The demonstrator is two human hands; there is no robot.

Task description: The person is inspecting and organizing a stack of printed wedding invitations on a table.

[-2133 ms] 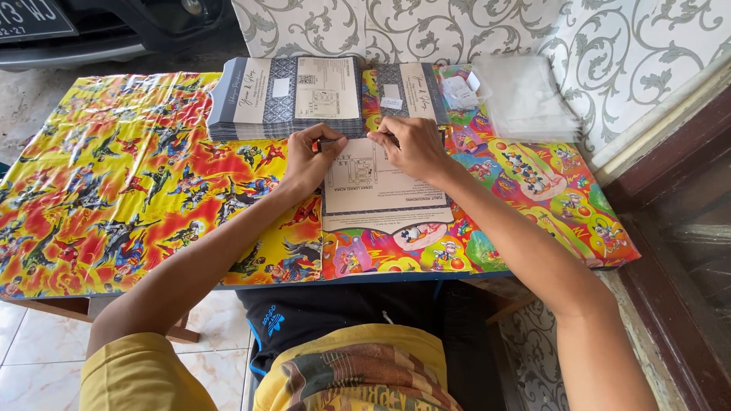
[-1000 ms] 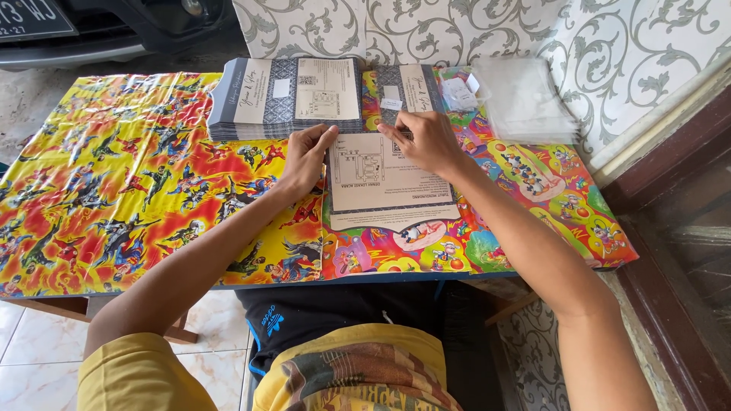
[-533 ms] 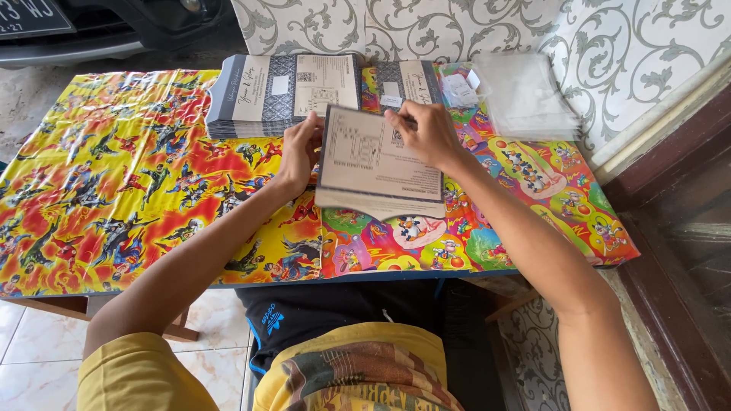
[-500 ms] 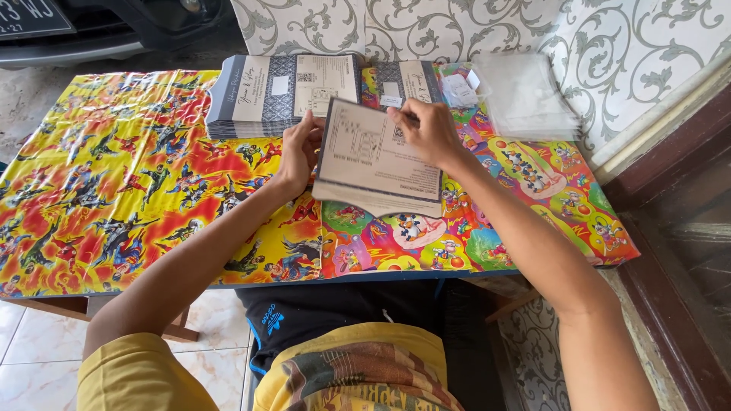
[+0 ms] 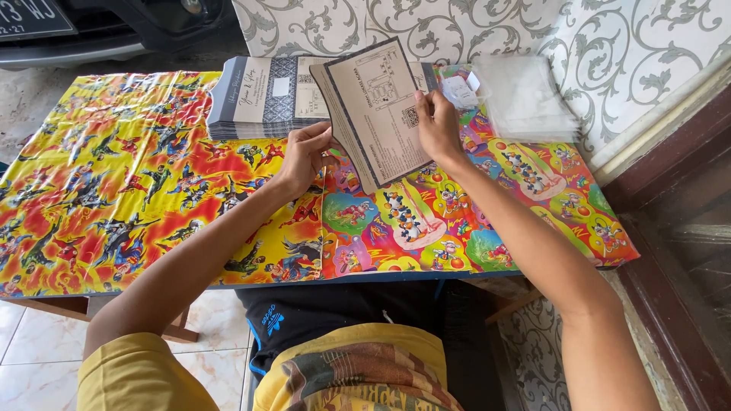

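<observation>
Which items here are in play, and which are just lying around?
In play:
- beige printed card, held off the table by left hand and right hand
- stack of similar cards
- pile of clear sleeves

Lying about:
- small white slips
- cartoon tablecloth
- parked car

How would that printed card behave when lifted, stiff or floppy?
Probably fairly stiff: the printed card stays nearly flat, pinched only at its edges by the left hand and right hand. Likely light, since fingertips alone raise it off the table.
</observation>
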